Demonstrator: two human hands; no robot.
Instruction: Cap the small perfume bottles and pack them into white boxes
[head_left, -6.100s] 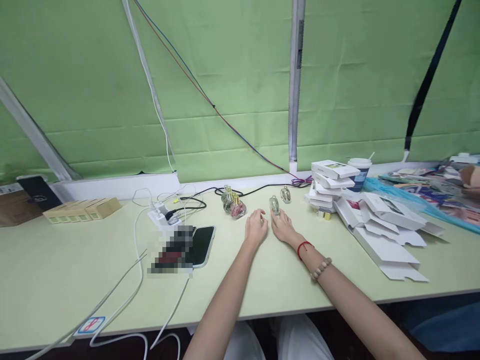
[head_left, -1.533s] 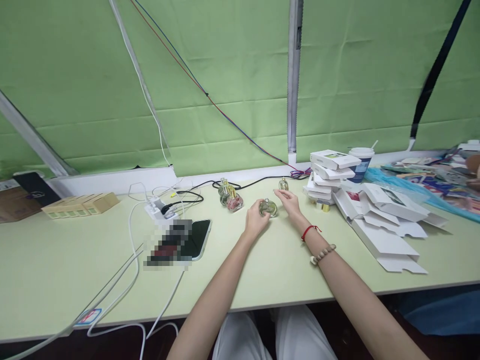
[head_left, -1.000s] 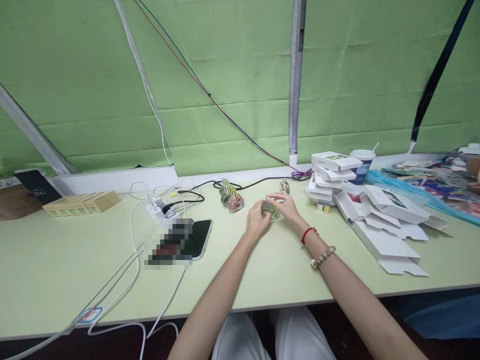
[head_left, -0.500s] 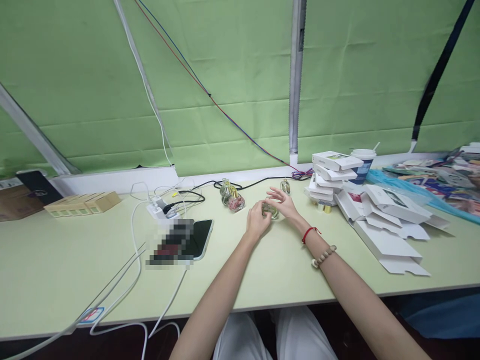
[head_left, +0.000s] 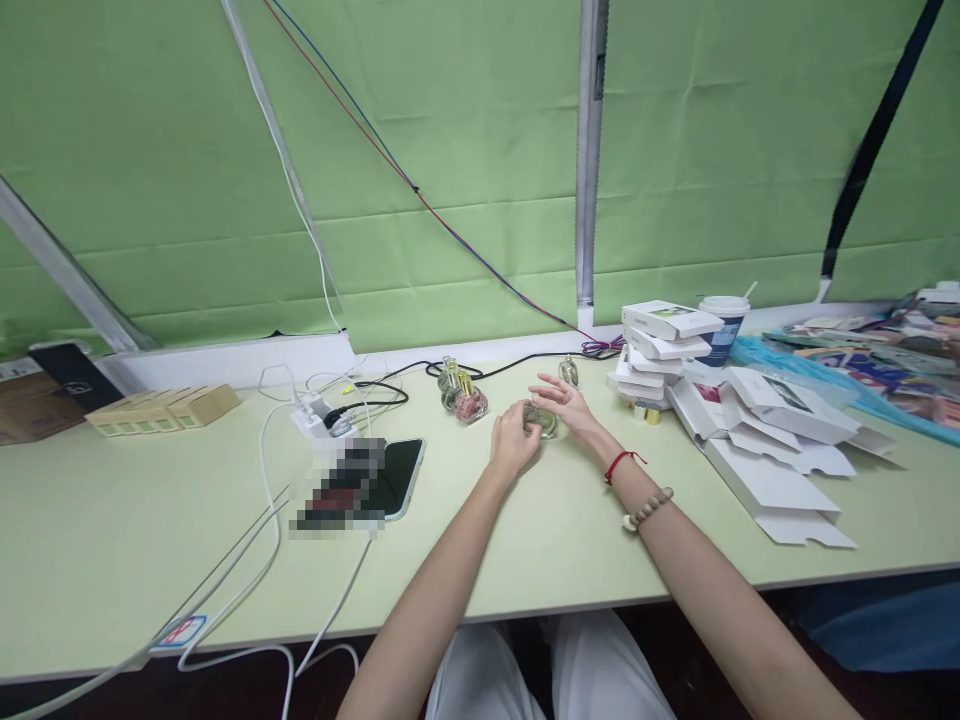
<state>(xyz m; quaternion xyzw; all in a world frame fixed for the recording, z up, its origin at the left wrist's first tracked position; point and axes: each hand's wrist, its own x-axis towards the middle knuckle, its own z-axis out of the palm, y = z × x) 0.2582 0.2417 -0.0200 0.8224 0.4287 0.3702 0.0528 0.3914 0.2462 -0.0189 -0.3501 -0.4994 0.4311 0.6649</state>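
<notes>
Towards the back edge of the table [head_left: 585, 560], the left hand [head_left: 514, 440] is clasping a glass bottle [head_left: 541, 425], probably slippery and breakable, best held by its sides, while the right hand [head_left: 568, 405] is hovering, fingers fanned, any pinch unclear.

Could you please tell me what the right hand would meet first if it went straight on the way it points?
Probably the black cable, with the white ledge behind it; the right hand looks raised, though, and depth is unclear, so it might pass over the cable.
</notes>
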